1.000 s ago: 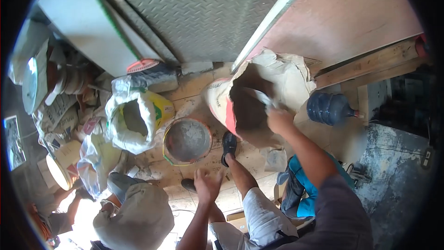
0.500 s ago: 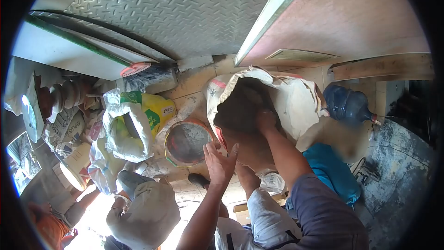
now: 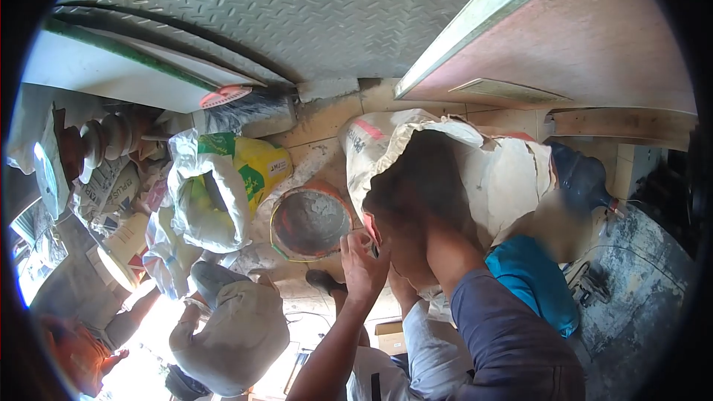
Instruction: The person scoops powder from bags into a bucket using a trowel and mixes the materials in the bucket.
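Observation:
A large open paper sack (image 3: pixel 512 182) stands in front of me, its torn rim folded outward and its inside dark. My right forearm (image 3: pixel 449 256) reaches down into it, and the right hand is hidden in the shadow inside. My left hand (image 3: pixel 364 263) is at the sack's near left edge, fingers bent against the red-marked paper; the grip is hard to make out. Just left of the sack sits a round bucket (image 3: pixel 312 223) with grey powdery material on its inside and a yellow-green handle lying around its rim.
A yellow and green sack (image 3: pixel 260 167) with a white liner stands left of the bucket. A blue water bottle (image 3: pixel 583 178) lies right of the paper sack. One person in a light shirt (image 3: pixel 234 338) is at the lower left; another in teal (image 3: pixel 535 282) is at the right.
My right hand, earlier visible with a light-coloured tool at the sack's opening, has gone deep inside. My left hand has moved up and right to the sack's edge. The sack's mouth has tilted toward me.

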A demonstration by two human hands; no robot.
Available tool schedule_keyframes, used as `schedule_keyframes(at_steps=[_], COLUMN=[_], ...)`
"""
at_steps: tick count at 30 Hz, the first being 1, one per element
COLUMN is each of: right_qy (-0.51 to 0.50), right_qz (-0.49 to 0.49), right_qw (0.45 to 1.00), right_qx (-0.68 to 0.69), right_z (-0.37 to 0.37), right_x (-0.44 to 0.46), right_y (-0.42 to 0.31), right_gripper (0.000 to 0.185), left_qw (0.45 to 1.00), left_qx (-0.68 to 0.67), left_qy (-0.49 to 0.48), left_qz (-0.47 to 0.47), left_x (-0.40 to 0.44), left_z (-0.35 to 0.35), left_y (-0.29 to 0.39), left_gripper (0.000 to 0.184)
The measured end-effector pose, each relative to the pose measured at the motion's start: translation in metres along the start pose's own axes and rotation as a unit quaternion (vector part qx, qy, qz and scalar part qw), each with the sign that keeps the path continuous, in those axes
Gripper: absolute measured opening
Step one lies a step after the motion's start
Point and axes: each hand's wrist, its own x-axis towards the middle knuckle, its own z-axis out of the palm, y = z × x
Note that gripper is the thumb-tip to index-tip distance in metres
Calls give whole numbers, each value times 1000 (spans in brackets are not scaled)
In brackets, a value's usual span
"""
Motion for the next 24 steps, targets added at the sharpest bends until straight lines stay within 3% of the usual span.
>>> schedule_keyframes(at_steps=[9, 10, 11, 12, 14, 18, 20, 24], right_qy=[19, 2, -13, -9, -47, -26, -93, -78], right_qz=[-178, -127, -70, -74, 116, -11, 124, 89], right_qw=[933, 983, 996, 996, 980, 999, 979, 980], right_qx=[313, 134, -51, -54, 157, 44, 132, 162], right_z=[-2, -30, -56, -81, -123, -170, -197, -216], right_x=[-14, -16, -21, -32, -50, -78, -100, -136], right_y=[30, 16, 1, -23, -69, -92, -124, -133], right_gripper=[34, 36, 39, 39, 29, 27, 23, 19], left_qw=[1000, 999, 999, 999, 999, 999, 994, 995], left_qx=[4, 18, 15, 10, 0, -35, -54, 44], left_qy=[-13, -8, -3, 1, 11, 3, 7, -3], left_qz=[20, 33, 36, 36, 39, -24, -90, -86], left_x=[-11, -15, -19, -24, -35, -67, -87, -131], left_z=[-32, -37, -42, -49, -63, -90, -103, -131], left_y=[4, 3, -1, -6, -17, -59, -83, -146], left_gripper=[37, 35, 35, 35, 35, 34, 34, 35])
